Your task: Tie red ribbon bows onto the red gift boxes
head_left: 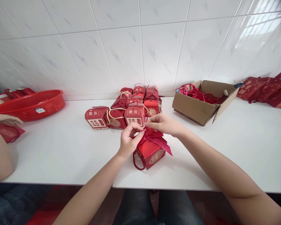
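A red gift box [152,153] with a gold round emblem sits near the table's front edge, and a dark red cord handle [138,163] hangs down its left side. On its top is a red ribbon bow [154,137], one tail hanging over the right side. My left hand [131,139] pinches the ribbon at the bow's left with thumb and forefinger. From the upper right, my right hand [161,124] reaches over the bow, fingertips pinched on the ribbon close to the left fingertips. The exact bit between the fingers is mostly hidden.
Several red gift boxes [97,118] with cord handles stand behind, near the tiled wall. To the right is an open cardboard box [192,107] of red ribbons, with red bags [264,90] beyond. At left are a red basin [37,104] and another person's hand [7,119] over a red packet.
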The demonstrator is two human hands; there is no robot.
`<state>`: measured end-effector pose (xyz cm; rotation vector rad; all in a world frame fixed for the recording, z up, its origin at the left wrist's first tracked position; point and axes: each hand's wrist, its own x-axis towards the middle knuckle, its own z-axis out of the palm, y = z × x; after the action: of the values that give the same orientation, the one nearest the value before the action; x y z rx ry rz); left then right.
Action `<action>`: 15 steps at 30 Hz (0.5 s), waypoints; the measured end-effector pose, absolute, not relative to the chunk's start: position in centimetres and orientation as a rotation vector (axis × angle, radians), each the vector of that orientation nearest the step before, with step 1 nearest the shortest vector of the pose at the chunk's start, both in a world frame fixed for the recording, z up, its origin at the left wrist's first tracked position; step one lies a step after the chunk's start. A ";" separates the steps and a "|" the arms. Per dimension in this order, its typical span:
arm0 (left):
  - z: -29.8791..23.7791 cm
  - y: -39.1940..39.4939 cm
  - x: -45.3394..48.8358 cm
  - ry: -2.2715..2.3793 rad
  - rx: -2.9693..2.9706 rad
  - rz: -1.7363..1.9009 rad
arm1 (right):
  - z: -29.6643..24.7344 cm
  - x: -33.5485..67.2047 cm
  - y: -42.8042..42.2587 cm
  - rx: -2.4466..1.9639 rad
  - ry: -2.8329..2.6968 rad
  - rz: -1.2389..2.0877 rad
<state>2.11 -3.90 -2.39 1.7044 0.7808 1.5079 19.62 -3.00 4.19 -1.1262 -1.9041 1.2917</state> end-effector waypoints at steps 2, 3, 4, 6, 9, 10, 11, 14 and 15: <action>-2.5 -3.9 2.0 0.764 1.719 1.504 | 4.3 19.4 -3.2 -1.180 -1.918 1.241; -2.5 -4.0 2.0 0.763 1.718 1.497 | 4.3 19.3 -3.2 -1.188 -1.922 1.231; -2.5 -4.0 2.0 0.768 1.705 1.491 | 4.3 19.3 -3.3 -1.181 -1.926 1.234; -2.5 -4.1 2.0 0.793 1.650 1.475 | 4.2 19.3 -3.3 -1.140 -1.938 1.274; -2.5 -4.2 2.0 0.840 1.561 1.470 | 3.9 19.4 -3.1 -1.085 -1.972 1.343; -2.5 -4.2 2.0 0.854 1.552 1.470 | 3.8 19.5 -3.0 -1.075 -1.987 1.356; -2.5 -4.2 2.0 0.865 1.554 1.472 | 3.8 19.6 -3.0 -1.066 -2.001 1.367; -2.5 -4.2 2.0 0.876 1.590 1.483 | 3.7 19.7 -2.8 -1.044 -2.016 1.385; -2.5 -4.1 2.0 0.870 1.606 1.494 | 3.7 19.7 -2.8 -1.045 -2.012 1.379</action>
<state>2.02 -4.14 -2.52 1.6062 0.8703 1.4944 19.67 -2.81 3.67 -1.0455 -2.0123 1.3793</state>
